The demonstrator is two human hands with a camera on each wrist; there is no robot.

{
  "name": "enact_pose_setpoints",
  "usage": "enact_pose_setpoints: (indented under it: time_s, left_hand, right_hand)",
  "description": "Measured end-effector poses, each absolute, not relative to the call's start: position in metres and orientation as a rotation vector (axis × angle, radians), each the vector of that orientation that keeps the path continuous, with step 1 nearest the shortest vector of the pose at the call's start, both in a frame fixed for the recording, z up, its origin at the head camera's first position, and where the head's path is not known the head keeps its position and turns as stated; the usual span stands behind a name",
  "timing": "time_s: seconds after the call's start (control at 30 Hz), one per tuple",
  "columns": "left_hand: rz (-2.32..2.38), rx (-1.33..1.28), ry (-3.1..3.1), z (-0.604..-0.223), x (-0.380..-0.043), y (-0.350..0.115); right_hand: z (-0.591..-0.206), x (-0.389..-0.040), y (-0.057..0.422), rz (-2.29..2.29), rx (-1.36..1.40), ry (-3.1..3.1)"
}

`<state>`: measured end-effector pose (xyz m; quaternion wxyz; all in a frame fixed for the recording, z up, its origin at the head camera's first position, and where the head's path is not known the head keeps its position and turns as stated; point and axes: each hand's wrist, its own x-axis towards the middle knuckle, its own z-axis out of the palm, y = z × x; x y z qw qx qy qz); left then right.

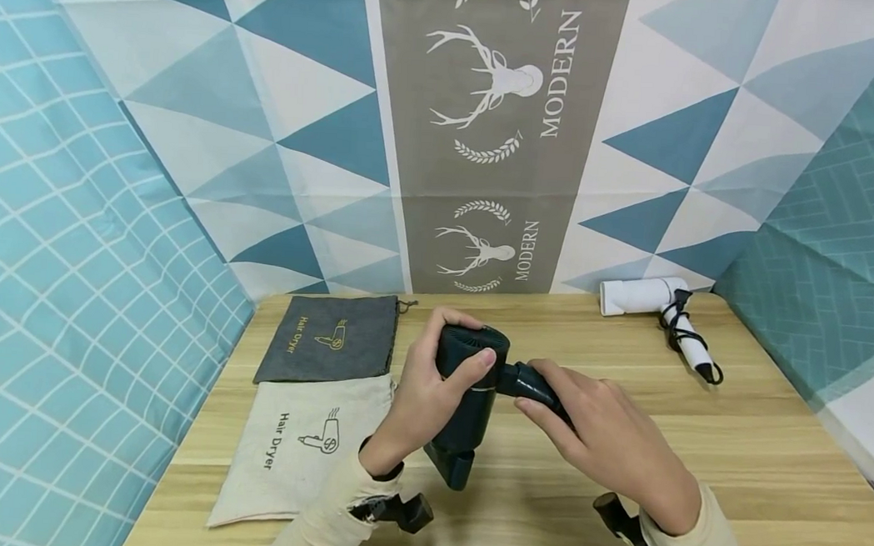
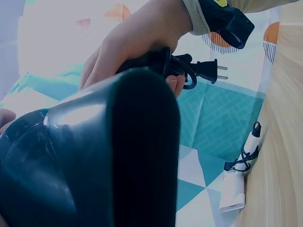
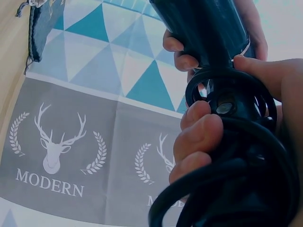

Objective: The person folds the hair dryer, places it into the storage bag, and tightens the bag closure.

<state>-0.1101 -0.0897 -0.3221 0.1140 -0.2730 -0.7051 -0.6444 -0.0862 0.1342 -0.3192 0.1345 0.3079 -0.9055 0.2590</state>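
A dark green-black hair dryer (image 1: 473,413) is held above the table by both hands. My left hand (image 1: 430,394) grips its barrel near the vented rear end, thumb on the near side. My right hand (image 1: 611,426) holds the handle (image 1: 531,385), fingers curled round it. The flat nozzle (image 2: 144,156) points down toward the table and fills much of the left wrist view. A black cord (image 3: 232,75) is looped around the handle under the right fingers, and its two-pin plug (image 2: 207,71) sticks out beside the right hand.
A white hair dryer (image 1: 642,298) with a black cord wound on its handle lies at the back right of the wooden table (image 1: 554,330). On the left lie a grey drawstring pouch (image 1: 312,357) and a cream pouch (image 1: 266,480), both printed "Hair Dryer". Patterned cloth walls surround the table.
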Motion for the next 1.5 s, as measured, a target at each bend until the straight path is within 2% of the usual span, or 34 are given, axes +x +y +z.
enact_pose_setpoints:
  time_s: [1.5]
  left_hand:
    - [-1.857, -0.859, -1.881, -0.317, -0.1, -0.092]
  right_hand:
    - [-0.318, -0.078, 0.127, 0.754, 0.858, -2.464]
